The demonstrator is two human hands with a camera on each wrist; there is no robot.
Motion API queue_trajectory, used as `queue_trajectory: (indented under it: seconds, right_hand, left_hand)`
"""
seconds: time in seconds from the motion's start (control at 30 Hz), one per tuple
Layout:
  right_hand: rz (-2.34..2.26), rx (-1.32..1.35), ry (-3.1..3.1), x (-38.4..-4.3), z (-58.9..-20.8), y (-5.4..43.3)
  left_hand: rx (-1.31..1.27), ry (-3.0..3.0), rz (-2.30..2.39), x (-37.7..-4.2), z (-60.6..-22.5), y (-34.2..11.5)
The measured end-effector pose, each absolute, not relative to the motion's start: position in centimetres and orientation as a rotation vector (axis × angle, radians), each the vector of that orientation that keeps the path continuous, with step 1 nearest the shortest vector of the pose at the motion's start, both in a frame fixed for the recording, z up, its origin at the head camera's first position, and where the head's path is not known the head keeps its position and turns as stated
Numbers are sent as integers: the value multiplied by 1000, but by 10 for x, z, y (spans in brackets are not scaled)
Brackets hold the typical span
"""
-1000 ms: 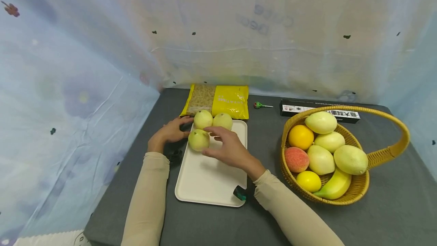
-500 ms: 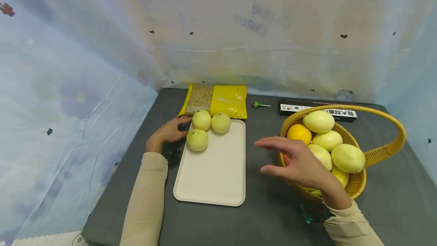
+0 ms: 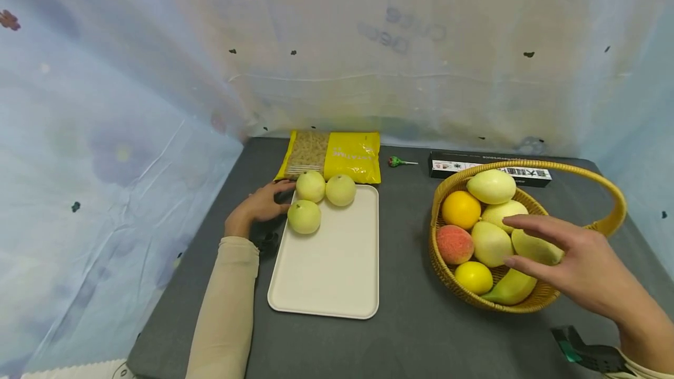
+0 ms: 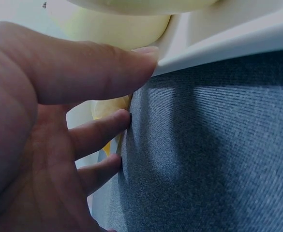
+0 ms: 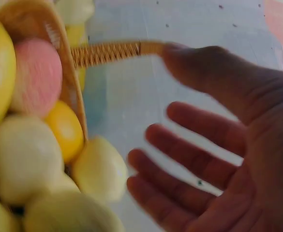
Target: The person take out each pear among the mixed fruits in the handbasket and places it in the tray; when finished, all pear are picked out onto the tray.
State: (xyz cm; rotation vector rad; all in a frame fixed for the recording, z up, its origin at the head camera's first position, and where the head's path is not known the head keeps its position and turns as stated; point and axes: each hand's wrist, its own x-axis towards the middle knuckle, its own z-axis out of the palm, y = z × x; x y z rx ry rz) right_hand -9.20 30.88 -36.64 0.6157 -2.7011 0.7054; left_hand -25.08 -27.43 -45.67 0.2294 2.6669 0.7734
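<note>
My left hand [image 3: 262, 202] rests at the far left edge of the cream tray [image 3: 332, 276], fingers spread. In the left wrist view its thumb touches the tray rim [image 4: 218, 55], below the pale fruit. Three round pale-green fruits [image 3: 303, 217] sit together at the tray's far left corner. My right hand [image 3: 584, 262] hovers over the right side of the wicker basket [image 3: 438, 262], fingers apart and holding nothing. It partly covers a pale oval fruit [image 3: 532, 244] in the head view. The basket also holds an orange [image 3: 461, 210], a peach [image 3: 455, 244], a lemon [image 3: 474, 277] and a banana [image 3: 511, 288].
Behind the tray lies a yellow pasta bag [image 3: 353, 157]. A lollipop [image 3: 398, 162] lies right of it, and a black box [image 3: 447, 166] stands behind the basket. The basket's tall handle [image 3: 584, 174] arches out to the right. A hanging curtain [image 3: 337, 75] closes off the back.
My right hand has left the fruit on the tray and moved right across the basket to its right side. The left hand stays at the tray edge.
</note>
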Motion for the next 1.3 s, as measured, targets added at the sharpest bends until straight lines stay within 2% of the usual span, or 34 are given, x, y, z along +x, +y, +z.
queue_trajectory:
  seconds: [0.43, 0.8, 1.3]
  right_hand:
    - [333, 425, -3121, -102, -368, 326]
    - [419, 517, -2993, -114, -389, 326]
    - [503, 350, -2933, -117, -399, 323]
  left_hand:
    - [218, 2664, 786, -249, -457, -275]
    - [213, 2656, 789, -248, -457, -275]
    - [215, 2653, 801, -248, -456, -274]
